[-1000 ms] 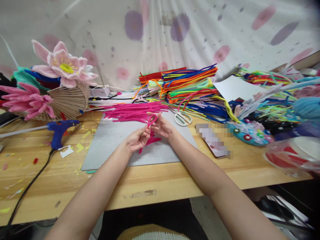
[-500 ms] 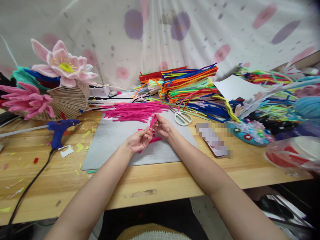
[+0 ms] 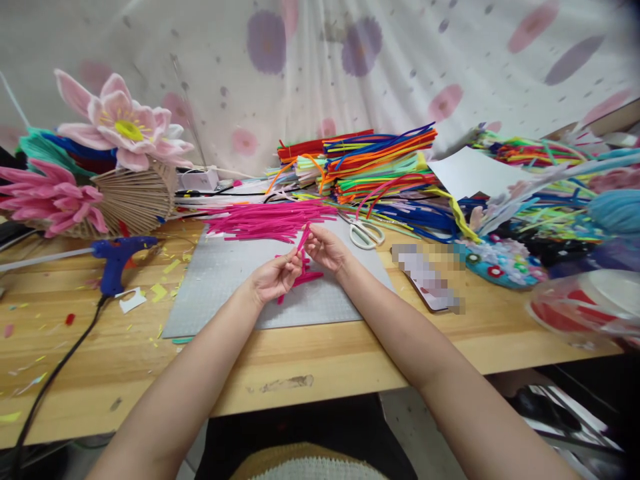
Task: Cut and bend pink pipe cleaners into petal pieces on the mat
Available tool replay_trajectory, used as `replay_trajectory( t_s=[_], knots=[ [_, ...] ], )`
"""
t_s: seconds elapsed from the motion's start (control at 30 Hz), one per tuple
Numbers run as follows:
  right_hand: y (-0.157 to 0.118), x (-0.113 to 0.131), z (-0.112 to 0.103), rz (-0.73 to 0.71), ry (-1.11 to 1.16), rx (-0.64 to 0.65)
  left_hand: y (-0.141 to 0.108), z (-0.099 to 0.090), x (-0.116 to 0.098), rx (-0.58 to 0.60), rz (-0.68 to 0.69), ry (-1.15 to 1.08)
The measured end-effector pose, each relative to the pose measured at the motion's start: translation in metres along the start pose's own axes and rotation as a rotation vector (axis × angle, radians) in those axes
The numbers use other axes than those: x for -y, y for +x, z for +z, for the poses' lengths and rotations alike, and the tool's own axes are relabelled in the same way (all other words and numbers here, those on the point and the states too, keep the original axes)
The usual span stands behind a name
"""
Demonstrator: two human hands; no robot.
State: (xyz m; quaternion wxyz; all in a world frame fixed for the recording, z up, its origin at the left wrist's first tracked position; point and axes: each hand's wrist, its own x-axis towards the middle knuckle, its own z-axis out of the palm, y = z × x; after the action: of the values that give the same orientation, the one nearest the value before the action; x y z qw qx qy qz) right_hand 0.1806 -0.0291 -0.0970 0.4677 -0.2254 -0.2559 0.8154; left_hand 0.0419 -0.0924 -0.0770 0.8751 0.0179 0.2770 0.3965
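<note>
Pink stem [image 3: 303,239] drawn narrow above the mat [image 3: 215,293]

From my remote seat I saw the left hand [image 3: 275,277] pinching the stem's lower end, thumb against fingers, and the right hand [image 3: 327,251] pinching its upper end. A second earlier it had stood as an open loop; now it ran slim between them, so I judged the fold was being pressed tighter. Short pink pieces [image 3: 309,277] lay near the mat's middle, the pink bundle [image 3: 270,222] along its far edge, scissors [image 3: 367,235] at its far right corner.
</note>
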Motion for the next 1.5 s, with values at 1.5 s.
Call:
replay_trajectory(
  t_s=[1.5],
  knots=[
    [0.005, -0.002, -0.016, -0.412, -1.25, -0.03, 0.013, -0.053, -0.055, -0.743, 1.107, 2.013]
  ],
)
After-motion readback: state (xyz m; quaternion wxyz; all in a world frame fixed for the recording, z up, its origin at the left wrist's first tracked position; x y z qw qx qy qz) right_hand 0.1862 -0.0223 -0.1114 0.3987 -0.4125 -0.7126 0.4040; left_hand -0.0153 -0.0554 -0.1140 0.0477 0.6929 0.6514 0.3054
